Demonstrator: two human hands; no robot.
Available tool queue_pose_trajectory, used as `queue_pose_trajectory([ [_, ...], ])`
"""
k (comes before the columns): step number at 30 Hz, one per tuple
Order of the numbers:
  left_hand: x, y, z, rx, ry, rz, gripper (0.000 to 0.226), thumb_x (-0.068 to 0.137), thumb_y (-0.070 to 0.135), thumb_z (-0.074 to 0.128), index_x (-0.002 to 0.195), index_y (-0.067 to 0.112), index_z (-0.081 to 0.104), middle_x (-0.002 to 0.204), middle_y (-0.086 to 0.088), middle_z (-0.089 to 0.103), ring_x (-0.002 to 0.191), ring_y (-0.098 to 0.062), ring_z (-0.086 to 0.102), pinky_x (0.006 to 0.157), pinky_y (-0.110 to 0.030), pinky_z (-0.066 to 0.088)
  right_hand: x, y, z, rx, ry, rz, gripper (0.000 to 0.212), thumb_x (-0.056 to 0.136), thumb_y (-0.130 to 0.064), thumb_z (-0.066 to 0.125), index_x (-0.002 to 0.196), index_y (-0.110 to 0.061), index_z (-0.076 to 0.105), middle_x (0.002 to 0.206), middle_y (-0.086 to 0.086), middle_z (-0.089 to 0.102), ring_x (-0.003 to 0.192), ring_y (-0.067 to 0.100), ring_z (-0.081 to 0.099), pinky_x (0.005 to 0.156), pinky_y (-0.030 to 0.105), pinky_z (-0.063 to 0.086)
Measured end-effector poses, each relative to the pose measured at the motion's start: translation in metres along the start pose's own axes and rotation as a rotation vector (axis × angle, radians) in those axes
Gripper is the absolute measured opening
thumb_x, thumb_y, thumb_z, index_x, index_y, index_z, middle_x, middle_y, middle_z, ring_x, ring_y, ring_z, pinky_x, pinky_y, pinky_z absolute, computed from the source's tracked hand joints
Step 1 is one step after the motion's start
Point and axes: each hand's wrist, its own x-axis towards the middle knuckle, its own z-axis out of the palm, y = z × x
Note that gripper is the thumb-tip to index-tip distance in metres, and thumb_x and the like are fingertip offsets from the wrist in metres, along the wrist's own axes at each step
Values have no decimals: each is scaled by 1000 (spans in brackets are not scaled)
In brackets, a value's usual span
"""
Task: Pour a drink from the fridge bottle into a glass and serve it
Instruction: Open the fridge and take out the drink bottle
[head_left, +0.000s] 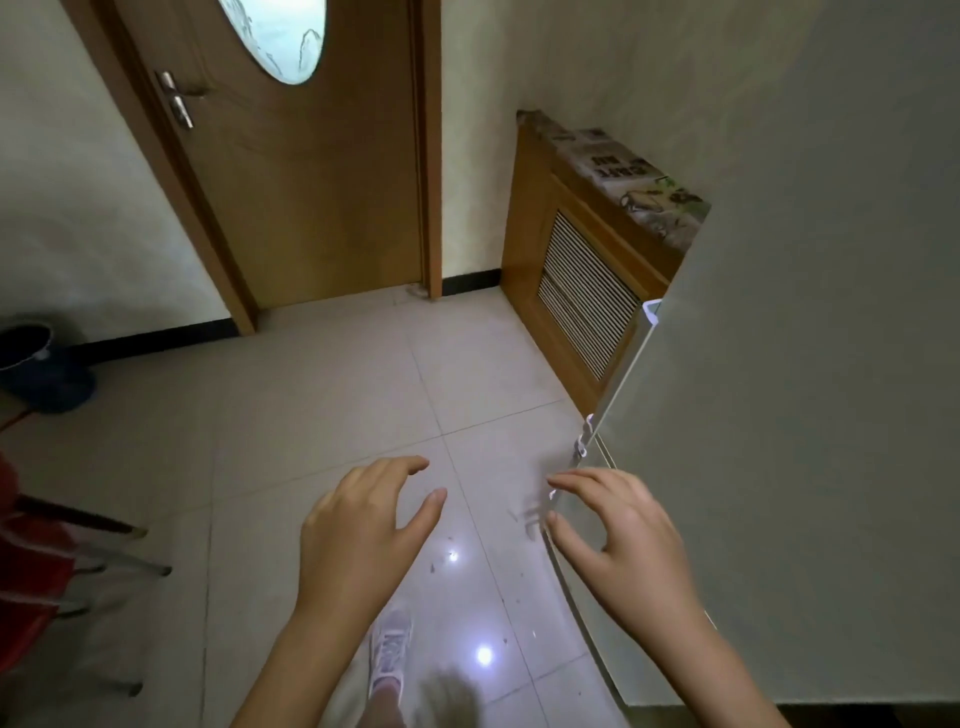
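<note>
Tiled floor (332, 415) below; both hands empty, fingers spread: right hand (618, 540) should hook the fridge door (779, 415) edge, left hand (363, 530) staying clear.

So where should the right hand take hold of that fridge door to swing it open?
Probably the door's free front edge, where the white trim runs down beside the right hand. Come from the left, the open-floor side, and hook the fingertips behind that edge. No separate handle shows on the flat fridge door; both hands are empty.
</note>
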Motion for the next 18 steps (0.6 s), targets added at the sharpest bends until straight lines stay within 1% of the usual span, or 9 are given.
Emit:
queue_pose_trajectory([
  [1,23,-4,6,-12,-10,22,24,81,45,67,99,30,67,95,15,70,86,-14,67,61,-24,39,17,1,4,-25,24,24,34,80,-48,49,109,-35,62,109,-26,56,112,1,46,92,30,42],
  [4,94,-6,21,-42,-64,140,30,80,50,56,100,30,67,96,16,69,85,-13,66,62,-26,41,66,7,11,-135,98,120,36,80,-42,55,114,-33,60,116,-19,57,118,7,43,92,31,39],
  [6,142,-1,31,-58,-104,238,31,80,50,54,100,31,67,96,16,69,85,-13,65,63,-26,42,97,13,11,-203,155,215,39,80,-40,59,117,-31,59,122,-14,56,123,13,41,94,35,39],
  [9,210,16,50,-101,-189,412,33,83,50,54,105,29,66,101,14,69,92,-12,65,68,-28,49,138,26,11,-253,240,361,46,77,-33,67,121,-28,57,128,-7,54,125,20,40,97,40,38],
  [11,252,36,66,-112,-241,536,33,86,49,56,110,28,64,106,13,68,98,-13,64,71,-30,50,162,38,10,-283,279,442,49,75,-32,67,122,-27,55,129,-5,52,124,19,40,96,39,38],
  [15,322,95,89,-236,-294,698,46,89,55,46,125,29,55,113,11,65,104,-15,60,78,-36,52,206,67,12,-319,286,604,55,75,-34,65,127,-22,49,128,-3,52,120,23,45,92,40,42],
  [16,337,113,95,-270,-285,731,49,90,56,46,129,28,51,115,10,65,104,-15,59,78,-37,51,216,75,12,-321,278,638,56,76,-34,65,128,-22,47,128,-2,52,118,24,46,91,40,44],
  [18,365,149,104,-313,-217,815,57,91,58,45,138,26,42,120,8,63,105,-16,59,75,-34,49,236,89,14,-302,252,699,58,79,-36,63,131,-22,43,127,-1,52,116,24,47,87,39,44],
])
